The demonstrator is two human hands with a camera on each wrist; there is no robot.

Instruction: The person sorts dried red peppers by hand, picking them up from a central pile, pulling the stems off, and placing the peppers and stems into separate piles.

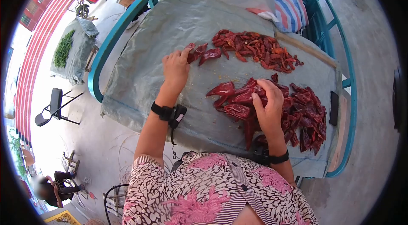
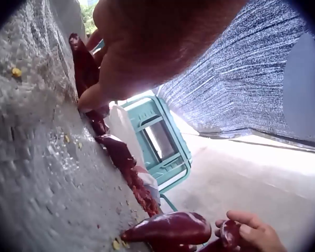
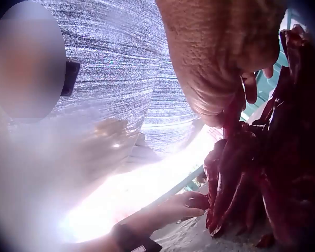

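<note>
While left fingers [image 1: 185,53] press a chili [image 1: 199,52] | right fingers [image 1: 264,85] grip chilies [image 1: 236,96]

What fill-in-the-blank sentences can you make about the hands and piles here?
The right hand grips dried ___ in the nearer pile.
The piles lie on a grey sheet and are ___ in colour.
The left hand touches a few pieces beside the farther pile, and its wrist wears a ___ strap.
Missing words: chillies; red; black.

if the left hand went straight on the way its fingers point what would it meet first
The loose chillies just ahead of the left hand; it seems to touch one. Beyond them, likely the far chilli pile, though depth is unclear.
</note>
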